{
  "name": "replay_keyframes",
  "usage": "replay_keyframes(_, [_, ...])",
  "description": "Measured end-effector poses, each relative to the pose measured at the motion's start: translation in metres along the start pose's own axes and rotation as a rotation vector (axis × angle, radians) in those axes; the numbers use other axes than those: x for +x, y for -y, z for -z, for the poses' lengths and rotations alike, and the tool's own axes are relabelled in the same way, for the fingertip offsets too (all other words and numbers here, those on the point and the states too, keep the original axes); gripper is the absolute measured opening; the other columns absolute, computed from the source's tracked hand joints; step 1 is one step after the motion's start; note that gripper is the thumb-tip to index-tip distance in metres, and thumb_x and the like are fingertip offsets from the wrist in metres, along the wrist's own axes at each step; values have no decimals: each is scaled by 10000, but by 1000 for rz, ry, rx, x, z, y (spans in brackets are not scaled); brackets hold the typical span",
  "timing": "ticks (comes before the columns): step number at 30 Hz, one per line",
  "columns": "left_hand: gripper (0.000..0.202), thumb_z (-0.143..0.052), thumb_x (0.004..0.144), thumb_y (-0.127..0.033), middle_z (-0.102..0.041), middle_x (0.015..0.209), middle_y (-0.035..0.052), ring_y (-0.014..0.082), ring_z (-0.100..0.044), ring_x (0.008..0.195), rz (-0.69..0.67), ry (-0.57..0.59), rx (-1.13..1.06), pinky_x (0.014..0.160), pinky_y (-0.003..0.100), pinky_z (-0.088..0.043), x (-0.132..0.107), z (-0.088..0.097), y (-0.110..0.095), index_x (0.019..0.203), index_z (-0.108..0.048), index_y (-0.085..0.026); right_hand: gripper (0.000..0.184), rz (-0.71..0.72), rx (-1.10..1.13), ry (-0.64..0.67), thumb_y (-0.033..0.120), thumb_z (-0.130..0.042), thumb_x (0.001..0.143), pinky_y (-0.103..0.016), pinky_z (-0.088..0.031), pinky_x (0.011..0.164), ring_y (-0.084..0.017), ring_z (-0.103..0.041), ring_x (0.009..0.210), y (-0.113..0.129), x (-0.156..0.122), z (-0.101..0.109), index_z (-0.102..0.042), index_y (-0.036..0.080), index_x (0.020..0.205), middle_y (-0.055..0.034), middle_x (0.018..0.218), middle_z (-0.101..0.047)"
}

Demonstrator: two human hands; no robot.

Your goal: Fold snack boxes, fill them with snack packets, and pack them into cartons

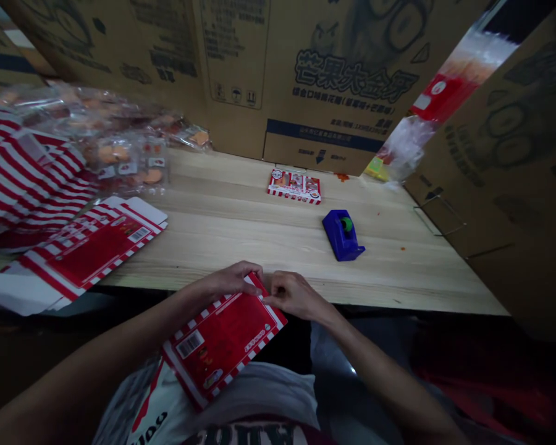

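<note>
A red carton (pixel 227 340) with striped edges and a barcode lies tilted against my body, below the table's front edge. My left hand (pixel 236 279) grips its upper left edge, thumb on the printed face. At the carton's top end, my right hand (pixel 293 294) has its fingers curled and pinched at the edge. What lies exactly between those fingertips is hidden. Beyond my hands a blue tape dispenser (pixel 341 236) with a green core stands on the table. Farther back lies a small red and white box (pixel 294 186).
Flat red striped cartons (pixel 97 247) overhang the table's front left edge, beside a striped stack (pixel 23 179). Clear packets of orange pieces (pixel 120 154) are heaped at the back left. Large cardboard boxes (pixel 241 130) wall the back and right. Plastic bags (pixel 405 145) hang between them.
</note>
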State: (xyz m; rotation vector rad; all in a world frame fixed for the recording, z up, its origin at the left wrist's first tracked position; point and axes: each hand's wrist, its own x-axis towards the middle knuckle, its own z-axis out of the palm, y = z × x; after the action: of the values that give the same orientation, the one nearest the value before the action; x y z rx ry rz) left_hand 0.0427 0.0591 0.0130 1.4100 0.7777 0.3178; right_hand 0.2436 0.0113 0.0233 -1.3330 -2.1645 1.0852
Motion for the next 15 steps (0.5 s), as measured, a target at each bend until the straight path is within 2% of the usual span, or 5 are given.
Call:
replay_keyframes(4, [195,-719,625,-273,-621,751,-33,153,-545,755,-1,-42,-6,712,249,-410,-9,0,2,772,-639,-174,240,-90,-29,-23,326,-718,739,-242,-298,530,-104,-468,532,0,-2,-6,-575,178,614,33,575,-553])
replay_keyframes(7, [185,-729,636,-257,-632,768,-30,155,-555,778,-16,-52,3,727,248,-411,-17,-2,-4,779,-648,-173,248,-154,227,-15,366,-748,705,-221,-316,497,-96,-468,515,-2,-4,-5,-592,179,663,45,571,-551])
replay_keyframes(12, [191,-736,697,-260,-678,804,-13,121,-557,689,-19,157,-153,663,235,-426,-29,-12,-26,848,-655,-175,481,-282,1015,480,496,-848,511,-185,-341,408,-73,-469,445,-13,-8,-17,-664,152,794,48,612,-612])
replay_keyframes(13, [190,-736,705,-264,-676,795,-14,115,-552,671,-18,179,-169,643,231,-424,-30,-13,-30,856,-657,-178,538,-298,1130,514,521,-859,464,-184,-355,411,-75,-483,445,-14,-9,-21,-675,148,805,43,618,-626])
replay_keyframes(15, [188,-740,707,-273,-662,765,-21,108,-543,652,-19,172,-160,618,222,-415,-33,-12,-36,851,-659,-182,589,-333,1267,479,551,-867,420,-186,-386,435,-83,-512,456,-17,-9,-25,-685,149,810,37,609,-634])
